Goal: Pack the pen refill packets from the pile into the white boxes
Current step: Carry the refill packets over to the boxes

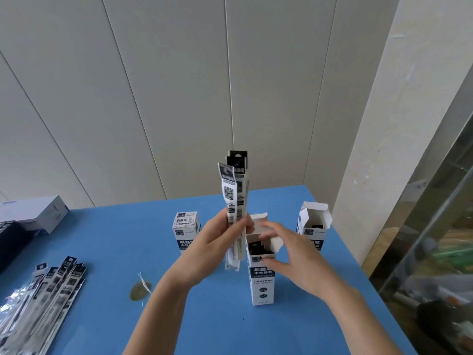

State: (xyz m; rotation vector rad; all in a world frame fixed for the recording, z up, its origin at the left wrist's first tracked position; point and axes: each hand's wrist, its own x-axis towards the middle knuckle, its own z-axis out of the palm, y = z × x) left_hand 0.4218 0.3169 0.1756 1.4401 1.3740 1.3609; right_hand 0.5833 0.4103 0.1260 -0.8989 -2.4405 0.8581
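Partly cropped, packet pile bottom-left.

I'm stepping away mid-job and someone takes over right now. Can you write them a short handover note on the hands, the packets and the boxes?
Left hand grips a bundle of refill packets upright beside the middle box. Right hand is open, fingers spread at that box's open top.
Done: left box is closed, seemingly finished; middle box and right box stand open with dark packets inside.
To do: insert the bundle, then work through the pile at near left.
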